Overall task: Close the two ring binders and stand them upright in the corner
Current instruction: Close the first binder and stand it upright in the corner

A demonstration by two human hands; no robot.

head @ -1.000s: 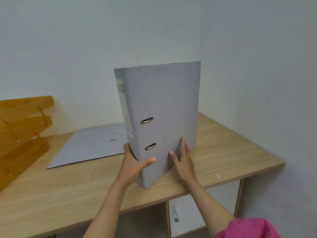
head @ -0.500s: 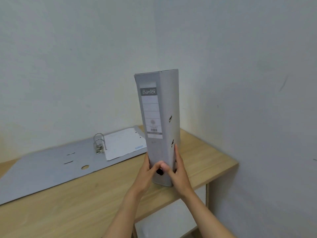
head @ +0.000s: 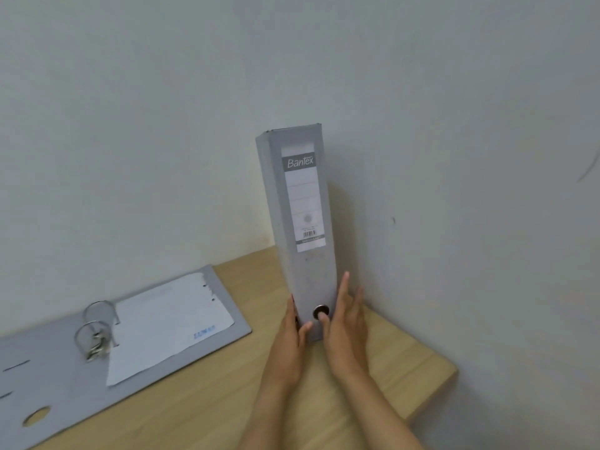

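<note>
Since the earlier frame the closed binder (head: 300, 228) has been turned spine-out and pushed back into the wall corner, upright on the desk (head: 406, 368). The left hand (head: 292, 339) and right hand (head: 345, 326) press flat against its lower sides, fingers extended, right thumb at the spine's finger hole. Left of it the open binder (head: 107, 349) lies flat, and if released unsupported the standing one could tip toward it.

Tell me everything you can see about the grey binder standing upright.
The closed grey binder stands upright on the wooden desk, near the wall corner, spine facing the camera. It looks like cardboard. A white spine label reads "Bantex" above a small barcode; a metal-rimmed finger hole sits low down. The left hand and right hand flank its base, thumbs on the spine.
</note>
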